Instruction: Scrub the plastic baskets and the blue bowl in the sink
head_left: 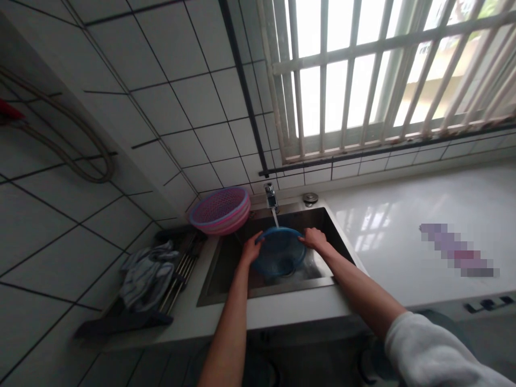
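Note:
A blue plastic basket (281,251) is held between my two hands over the sink (226,277), tilted toward me. My left hand (252,249) grips its rim on the left side, fingers closed round the edge. On the opposite side, my right hand (314,238) is closed on the rim. Water runs from the faucet (270,196) at the back of the sink and meets the basket's far edge. Whether anything lies inside the basket, I cannot make out.
Stacked pink and blue baskets (221,211) stand at the sink's back left corner. A striped cloth (149,275) lies on a dark rack (179,285) at left. A metal drain stopper (310,198) sits behind the sink. On the right counter (403,215) is a blurred-out purple item (455,250).

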Demonstrator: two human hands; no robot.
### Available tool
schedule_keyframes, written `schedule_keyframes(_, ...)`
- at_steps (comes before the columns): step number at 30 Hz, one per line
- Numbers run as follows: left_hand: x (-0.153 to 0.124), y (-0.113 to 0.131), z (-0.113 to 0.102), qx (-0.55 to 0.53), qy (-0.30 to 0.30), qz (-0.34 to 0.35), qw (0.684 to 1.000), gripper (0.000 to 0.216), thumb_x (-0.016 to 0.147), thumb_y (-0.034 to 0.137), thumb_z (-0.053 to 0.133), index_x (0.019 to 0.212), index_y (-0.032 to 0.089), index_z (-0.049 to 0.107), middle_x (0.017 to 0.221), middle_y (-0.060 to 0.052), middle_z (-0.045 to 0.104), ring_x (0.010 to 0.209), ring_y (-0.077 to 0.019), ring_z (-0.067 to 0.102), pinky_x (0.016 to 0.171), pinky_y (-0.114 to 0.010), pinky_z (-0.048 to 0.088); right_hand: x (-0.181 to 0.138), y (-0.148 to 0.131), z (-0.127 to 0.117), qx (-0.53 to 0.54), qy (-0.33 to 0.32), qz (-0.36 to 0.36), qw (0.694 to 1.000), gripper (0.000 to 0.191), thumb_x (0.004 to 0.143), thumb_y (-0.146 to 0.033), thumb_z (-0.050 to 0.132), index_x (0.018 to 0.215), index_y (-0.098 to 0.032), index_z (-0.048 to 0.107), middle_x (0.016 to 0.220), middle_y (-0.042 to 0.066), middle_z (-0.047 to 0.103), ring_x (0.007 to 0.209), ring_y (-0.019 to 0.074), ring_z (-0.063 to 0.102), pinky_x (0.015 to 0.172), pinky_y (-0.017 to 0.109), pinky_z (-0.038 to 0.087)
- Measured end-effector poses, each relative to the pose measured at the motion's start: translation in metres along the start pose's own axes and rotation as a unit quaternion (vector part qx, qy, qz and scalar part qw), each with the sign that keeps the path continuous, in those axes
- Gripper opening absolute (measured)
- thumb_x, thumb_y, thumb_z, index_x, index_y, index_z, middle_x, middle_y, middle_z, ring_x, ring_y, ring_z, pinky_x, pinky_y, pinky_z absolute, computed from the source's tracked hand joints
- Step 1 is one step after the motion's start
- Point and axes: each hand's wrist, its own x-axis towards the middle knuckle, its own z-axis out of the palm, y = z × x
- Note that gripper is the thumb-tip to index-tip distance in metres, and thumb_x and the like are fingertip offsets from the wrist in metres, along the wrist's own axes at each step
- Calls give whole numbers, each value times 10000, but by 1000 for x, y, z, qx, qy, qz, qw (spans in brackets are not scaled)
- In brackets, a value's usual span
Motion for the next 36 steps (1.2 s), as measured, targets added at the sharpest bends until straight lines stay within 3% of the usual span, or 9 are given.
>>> schedule_keyframes(3,-4,10,-7,-144,-38,3,989,713,789,502,846,1419,235,649,1489,-153,622,1396,-341,571,1196,-495,414,4,13,5,-4,-30,4,1000,389,1025,-436,556,1221,-144,722,1271,234,707,1168,343,711,909,395,555)
schedule_keyframes(5,-8,21,-16,-288,-13,9,957,792,822,644,767,1494,270,576,1594,-147,515,1463,-336,498,1235,-518,344,6,19,5,-8,-11,-4,1000,371,1038,-392,529,1219,-140,732,1254,232,717,1162,342,715,914,401,557)
schedule_keyframes(9,-21,44,-34,-555,-79,48,827,878,885,855,450,1541,275,516,1676,-123,402,1529,-315,407,1265,-512,285,7,19,3,-5,32,-11,999,402,1066,-408,472,1212,-148,741,1226,228,728,1139,334,722,913,398,554)
schedule_keyframes(12,-31,57,-37,-613,-128,57,777,985,859,902,397,1571,226,478,1678,-155,388,1546,-332,375,1270,-505,273,7,14,2,-5,44,-12,999,411,1072,-428,462,1217,-165,743,1223,216,730,1128,318,724,914,381,546)
schedule_keyframes(15,-36,63,-36,-623,-138,72,767,1024,847,920,370,1586,217,456,1681,-156,382,1554,-336,358,1277,-500,258,6,10,2,-10,50,-10,999,407,1065,-445,482,1201,-170,749,1209,210,733,1116,314,726,907,374,542)
schedule_keyframes(20,-28,55,-35,-578,-120,84,802,999,855,921,344,1573,239,478,1683,-143,383,1539,-335,387,1272,-510,268,5,7,-1,-11,72,-7,997,396,1065,-440,485,1204,-180,749,1197,205,736,1110,315,725,906,378,536)
schedule_keyframes(27,-5,14,1,-168,-71,22,983,948,802,696,748,1581,237,463,1629,-165,461,1502,-343,444,1247,-498,320,2,-2,-4,-11,75,-14,997,382,1054,-414,502,1147,-162,772,1160,210,749,1080,330,737,876,377,544)
schedule_keyframes(30,2,-1,13,-21,-31,20,999,871,827,551,783,1564,194,488,1608,-159,490,1474,-326,487,1247,-450,337,0,-9,-4,-12,74,-38,996,389,1055,-431,496,1136,-173,776,1140,200,757,1061,332,743,870,384,548)
schedule_keyframes(36,7,-15,8,27,-33,18,999,530,982,361,572,1488,203,587,1528,-108,585,1428,-290,546,1208,-450,404,1,-5,2,5,53,-36,998,378,992,-486,612,1210,-213,756,1208,181,747,1121,323,728,899,371,546)
